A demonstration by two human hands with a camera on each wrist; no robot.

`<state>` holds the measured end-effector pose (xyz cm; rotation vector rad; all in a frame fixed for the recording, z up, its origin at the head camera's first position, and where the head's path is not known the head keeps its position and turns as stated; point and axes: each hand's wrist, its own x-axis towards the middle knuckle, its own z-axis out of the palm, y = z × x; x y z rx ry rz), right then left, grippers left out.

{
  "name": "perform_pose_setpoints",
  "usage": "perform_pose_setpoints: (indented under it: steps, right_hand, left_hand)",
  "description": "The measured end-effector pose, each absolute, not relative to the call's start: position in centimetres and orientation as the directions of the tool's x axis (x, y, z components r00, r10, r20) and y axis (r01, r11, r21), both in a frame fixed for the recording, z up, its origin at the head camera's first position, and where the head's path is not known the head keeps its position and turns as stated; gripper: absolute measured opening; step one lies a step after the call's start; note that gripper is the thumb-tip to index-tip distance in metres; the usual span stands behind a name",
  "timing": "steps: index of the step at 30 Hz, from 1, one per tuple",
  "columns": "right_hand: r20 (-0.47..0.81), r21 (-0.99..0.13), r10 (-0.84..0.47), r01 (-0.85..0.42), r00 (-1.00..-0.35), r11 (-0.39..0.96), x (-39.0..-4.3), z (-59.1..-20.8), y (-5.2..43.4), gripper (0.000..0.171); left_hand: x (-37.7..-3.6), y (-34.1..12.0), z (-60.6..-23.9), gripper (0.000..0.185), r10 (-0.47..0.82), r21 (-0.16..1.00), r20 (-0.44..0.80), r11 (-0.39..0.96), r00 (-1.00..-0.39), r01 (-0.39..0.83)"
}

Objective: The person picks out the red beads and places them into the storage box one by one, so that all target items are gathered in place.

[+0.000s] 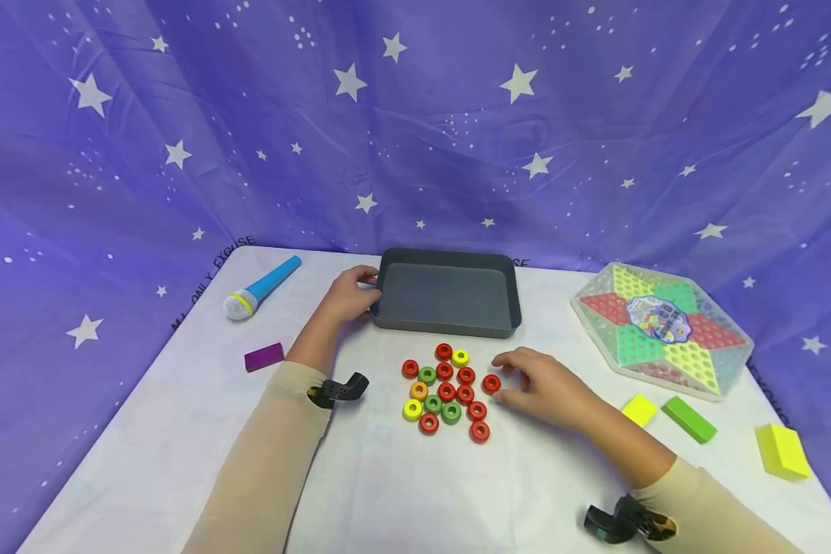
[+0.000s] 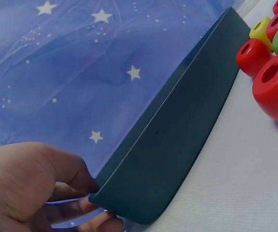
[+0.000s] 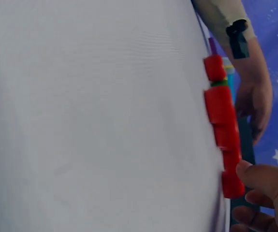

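An empty dark grey tray (image 1: 446,261) stands at the back middle of the white table. My left hand (image 1: 349,296) grips its left rim, and in the left wrist view the fingers (image 2: 56,193) curl round the tray's corner (image 2: 168,159). Just in front of the tray lies a cluster of several small rings (image 1: 446,392), mostly red, with some green, yellow and one orange. My right hand (image 1: 519,381) is at the cluster's right edge, with thumb and forefinger on either side of a red ring (image 1: 491,383). In the right wrist view the thumb (image 3: 252,174) touches that red ring (image 3: 233,183).
A blue toy microphone (image 1: 261,288) and a purple block (image 1: 264,357) lie to the left. A hexagonal checkers board (image 1: 661,329) sits at the right, with a yellow block (image 1: 639,409), a green block (image 1: 689,419) and a bigger yellow block (image 1: 781,451) nearby. Starry purple cloth hangs behind.
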<state>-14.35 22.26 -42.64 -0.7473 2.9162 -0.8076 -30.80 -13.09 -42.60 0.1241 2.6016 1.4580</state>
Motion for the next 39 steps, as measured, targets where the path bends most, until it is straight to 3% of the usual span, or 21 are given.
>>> perform_pose_setpoints:
  steps: [9, 17, 29, 34, 39]
  right_hand:
    - [0.185, -0.421, -0.478, -0.509, -0.859, 0.751, -15.0, -43.5, 20.9, 0.029]
    - [0.143, -0.420, -0.521, -0.528, -0.842, 0.738, -17.3, -39.4, 24.9, 0.033]
    - [-0.037, -0.327, -0.578, -0.536, -0.815, 0.778, -24.4, -32.8, 25.4, 0.033]
    - [-0.024, -0.290, -0.632, -0.599, -0.775, 0.746, -28.2, -32.3, 23.7, 0.028]
    - [-0.039, -0.264, -0.596, -0.567, -0.802, 0.780, -31.7, -33.8, 22.1, 0.027]
  left_hand:
    - [-31.0, -13.7, -43.2, 0.057, 0.132, 0.866, -0.054, 0.499, -0.990, 0.019]
    - [-31.2, -13.1, -42.6, 0.054, 0.149, 0.880, -0.057, 0.474, -0.987, 0.020]
    - [-31.4, -13.0, -42.8, 0.057, 0.165, 0.890, -0.083, 0.456, -0.983, 0.002]
    - [-31.4, -13.3, -43.1, 0.057, 0.166, 0.907, -0.090, 0.421, -0.982, -0.012]
    - [-31.3, -13.6, -43.5, 0.057, 0.161, 0.916, -0.111, 0.400, -0.981, -0.038]
